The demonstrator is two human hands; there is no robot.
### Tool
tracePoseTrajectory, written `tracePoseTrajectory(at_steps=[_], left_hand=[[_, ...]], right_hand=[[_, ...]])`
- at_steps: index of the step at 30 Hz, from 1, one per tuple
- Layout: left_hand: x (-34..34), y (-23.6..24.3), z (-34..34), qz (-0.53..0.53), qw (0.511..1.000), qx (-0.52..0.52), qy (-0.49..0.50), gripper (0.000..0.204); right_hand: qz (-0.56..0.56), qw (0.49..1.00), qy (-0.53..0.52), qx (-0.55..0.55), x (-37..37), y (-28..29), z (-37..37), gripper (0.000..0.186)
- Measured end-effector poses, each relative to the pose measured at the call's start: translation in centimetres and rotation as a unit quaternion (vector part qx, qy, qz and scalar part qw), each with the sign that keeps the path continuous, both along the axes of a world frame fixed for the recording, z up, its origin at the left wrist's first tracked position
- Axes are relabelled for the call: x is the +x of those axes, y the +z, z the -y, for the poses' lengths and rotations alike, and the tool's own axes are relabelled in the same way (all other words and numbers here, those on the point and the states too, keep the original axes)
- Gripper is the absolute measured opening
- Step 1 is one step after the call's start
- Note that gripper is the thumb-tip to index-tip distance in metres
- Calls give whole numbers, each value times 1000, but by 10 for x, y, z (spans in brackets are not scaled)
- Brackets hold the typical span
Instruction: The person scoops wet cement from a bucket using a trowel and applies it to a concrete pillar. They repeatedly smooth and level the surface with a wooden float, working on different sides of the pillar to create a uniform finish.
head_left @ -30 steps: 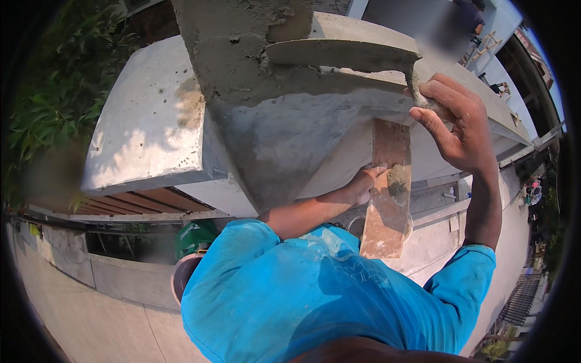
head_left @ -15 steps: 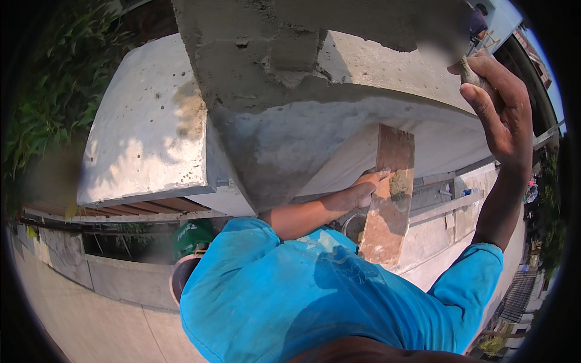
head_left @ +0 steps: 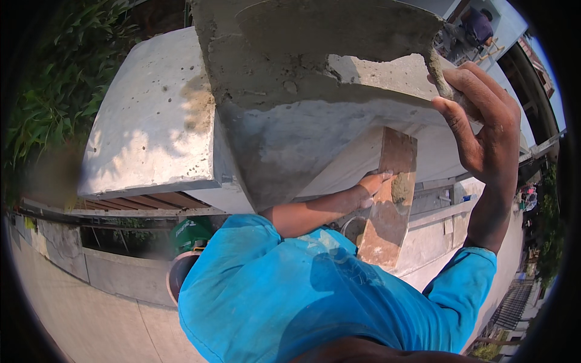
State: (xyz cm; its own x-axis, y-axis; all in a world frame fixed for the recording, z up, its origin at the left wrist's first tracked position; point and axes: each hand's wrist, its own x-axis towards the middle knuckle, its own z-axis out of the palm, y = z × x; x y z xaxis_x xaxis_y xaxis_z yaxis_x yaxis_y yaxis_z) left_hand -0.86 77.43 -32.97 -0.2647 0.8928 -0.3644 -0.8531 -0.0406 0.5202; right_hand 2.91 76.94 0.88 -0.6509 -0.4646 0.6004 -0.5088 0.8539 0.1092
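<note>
Up at the right, my right hand (head_left: pixel 484 121) is closed on the handle of a mortar-coated trowel (head_left: pixel 434 63). Its broad dark blade (head_left: pixel 339 27) lies against grey wet plaster (head_left: pixel 254 78) on the concrete structure. Below, my left hand (head_left: pixel 372 184) grips a long wooden board (head_left: pixel 390 230) with a lump of mortar (head_left: pixel 399 189) on it. Smooth, patchy grey concrete (head_left: pixel 290 139) lies between the fresh plaster and my left forearm. A pale concrete block (head_left: pixel 148 115) with specks and a brown stain juts out at the left.
Leafy branches (head_left: pixel 54 91) hang at the far left. A bucket (head_left: pixel 181 272) and a green sack (head_left: pixel 187 236) stand beside me, above concrete paving (head_left: pixel 72 284). Another person in a dark shirt (head_left: pixel 475 27) works at the upper right. A slatted brown underside (head_left: pixel 145 204) shows below the block.
My right hand with the trowel went up and right, then came partly back down and left. The board stayed in my left hand. The person at top right shows more fully now.
</note>
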Motion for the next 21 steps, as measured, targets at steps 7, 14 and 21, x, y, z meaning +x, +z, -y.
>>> tracePoseTrajectory(at_steps=[7,14,21], left_hand=[[2,13,7,-20,999,-44,19,52],[5,18,11,6,999,-26,18,52],[3,12,6,40,999,12,12,48]], right_hand=[[89,996,19,-8,-12,19,-17,26],[58,996,-11,-71,-5,27,-12,26],[10,999,-22,-31,20,-6,-1,22]])
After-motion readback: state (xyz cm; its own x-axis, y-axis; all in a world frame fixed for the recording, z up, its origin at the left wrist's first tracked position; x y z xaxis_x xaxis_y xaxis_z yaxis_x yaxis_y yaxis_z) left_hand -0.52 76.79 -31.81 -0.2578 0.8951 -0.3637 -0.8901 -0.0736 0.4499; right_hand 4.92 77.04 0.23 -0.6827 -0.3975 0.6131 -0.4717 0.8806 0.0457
